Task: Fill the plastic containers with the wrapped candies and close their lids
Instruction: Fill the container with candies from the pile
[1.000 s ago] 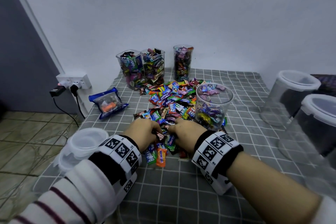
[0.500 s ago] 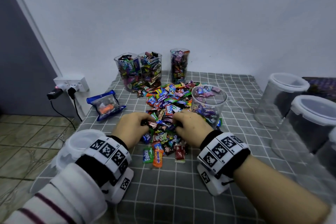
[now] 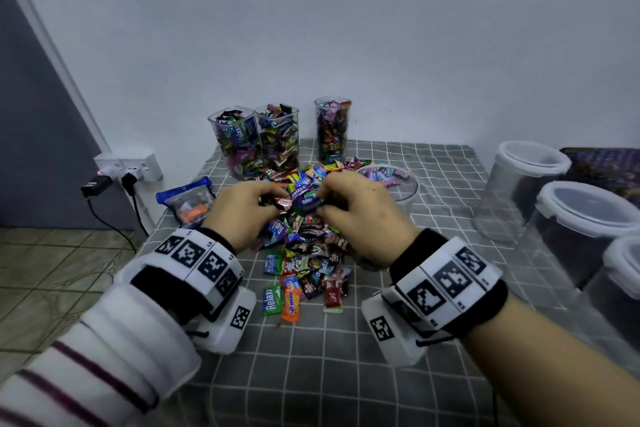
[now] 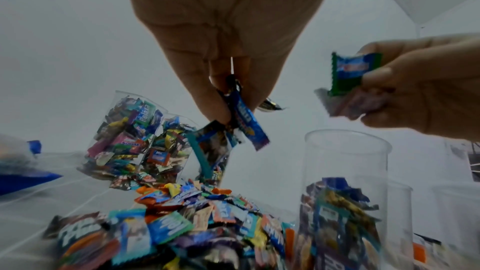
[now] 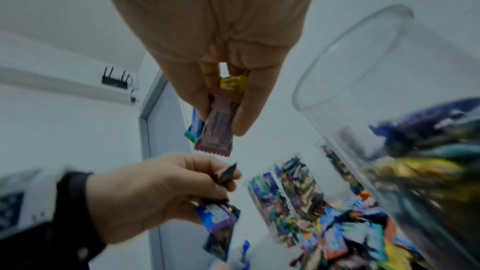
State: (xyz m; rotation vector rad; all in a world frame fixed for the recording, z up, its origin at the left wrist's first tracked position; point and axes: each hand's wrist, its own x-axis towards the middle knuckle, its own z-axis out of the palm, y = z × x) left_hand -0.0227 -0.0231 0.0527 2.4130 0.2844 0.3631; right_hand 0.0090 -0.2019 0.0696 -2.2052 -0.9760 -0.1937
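Observation:
A heap of wrapped candies [image 3: 304, 236] lies on the grey checked cloth [image 3: 311, 374]. My left hand [image 3: 242, 204] is raised over the heap and grips several candies [image 4: 241, 118]. My right hand [image 3: 356, 204] is raised beside it and grips several candies [image 5: 218, 124] too. Just right of the hands stands an open, partly filled clear container [image 3: 398, 184], also seen in the left wrist view as the container [image 4: 348, 192]. Three full clear containers [image 3: 256, 142] stand at the back by the wall, without lids.
Empty lidded plastic containers [image 3: 585, 229] stand along the table's right side. A blue pouch [image 3: 187, 201] lies at the left edge. A wall socket with plugs [image 3: 128, 170] sits left of the table, above a tiled floor.
Both hands have risen from the near part of the heap with candies in them and moved away from me, toward the partly filled container. The lid at the left edge has dropped out of view.

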